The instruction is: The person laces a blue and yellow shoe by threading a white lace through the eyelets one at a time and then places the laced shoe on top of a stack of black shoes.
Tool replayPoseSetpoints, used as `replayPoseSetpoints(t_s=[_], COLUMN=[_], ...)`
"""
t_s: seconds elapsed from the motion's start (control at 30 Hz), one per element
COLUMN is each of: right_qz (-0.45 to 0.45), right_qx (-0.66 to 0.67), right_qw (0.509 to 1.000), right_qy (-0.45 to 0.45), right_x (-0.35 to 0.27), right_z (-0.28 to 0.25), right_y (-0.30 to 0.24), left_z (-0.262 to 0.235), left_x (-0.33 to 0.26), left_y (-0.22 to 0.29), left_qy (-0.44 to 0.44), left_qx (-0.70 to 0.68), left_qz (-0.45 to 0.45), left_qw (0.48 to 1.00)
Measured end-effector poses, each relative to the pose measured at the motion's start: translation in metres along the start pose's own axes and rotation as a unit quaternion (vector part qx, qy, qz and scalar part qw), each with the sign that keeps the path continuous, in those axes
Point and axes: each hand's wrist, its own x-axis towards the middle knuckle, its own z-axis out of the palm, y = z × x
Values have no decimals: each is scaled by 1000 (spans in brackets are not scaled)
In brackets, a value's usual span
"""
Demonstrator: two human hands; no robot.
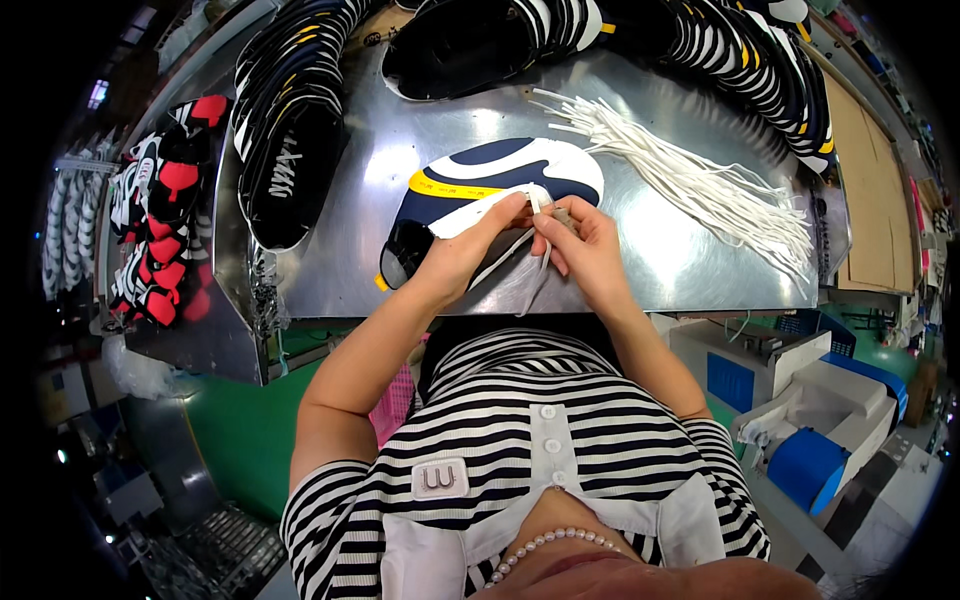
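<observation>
A navy, white and yellow shoe upper (500, 175) lies near the front edge of the metal bench (650, 260), its long axis running left to right, with the rounded white end toward the right and the dark end toward the left front. The left hand (465, 250) pinches its white edge, and the right hand (580, 245) pinches a white lace (541, 215) just beside it (fingers narrow, closed on it). A bundle of white laces (700, 185) lies toward the right edge, and stacks of uppers (290, 110) line the back.
</observation>
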Motion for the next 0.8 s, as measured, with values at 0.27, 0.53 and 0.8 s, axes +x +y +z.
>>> replayPoseSetpoints(t_s=[0.27,0.53,0.8], right_qz=[-13,-86,-46], right_qx=[-119,-157,-171], right_qw=[993,984,984], right_qy=[-13,-4,-31], right_x=[-8,-15,-11], right_z=[-1,-13,-11], right_y=[-3,-1,-15], left_z=[0,-1,-8], left_x=[-1,2,-1], left_y=[-11,-18,-21], left_qy=[24,34,49], left_qx=[33,55,111], left_qz=[77,84,106], left_qw=[996,994,987])
